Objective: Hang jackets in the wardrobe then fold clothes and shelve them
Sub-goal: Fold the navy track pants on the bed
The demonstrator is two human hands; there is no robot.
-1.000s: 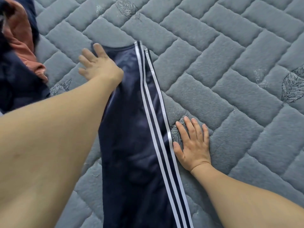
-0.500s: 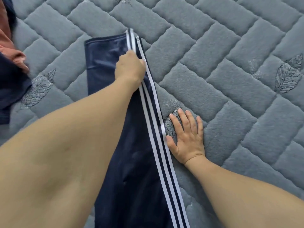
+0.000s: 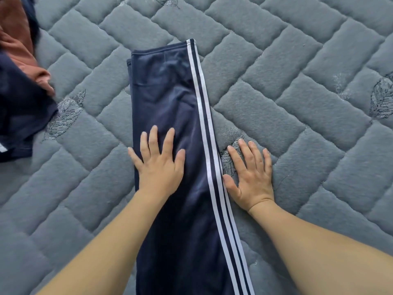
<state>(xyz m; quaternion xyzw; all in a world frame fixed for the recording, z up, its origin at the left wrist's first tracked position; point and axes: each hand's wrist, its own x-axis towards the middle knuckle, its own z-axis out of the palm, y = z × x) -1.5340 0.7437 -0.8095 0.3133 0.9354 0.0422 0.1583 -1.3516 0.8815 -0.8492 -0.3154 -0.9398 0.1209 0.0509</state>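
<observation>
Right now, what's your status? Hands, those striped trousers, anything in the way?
Left hand flat on navy trousers, open. Right hand flat on quilted bed beside the stripes. Clothes heap far left, clear of trousers.

The navy track pants [image 3: 170,107] run off the bottom edge, their waist end unseen. At the left edge, a navy garment [image 3: 19,111] and an orange garment [image 3: 19,45] are cut off and blurred.

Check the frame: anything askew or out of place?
Nothing much: track pants lie flat, left hand on them, right hand beside the stripes. Only the far hem's layers sit slightly offset. Unfolded clothes heaped far left.
</observation>
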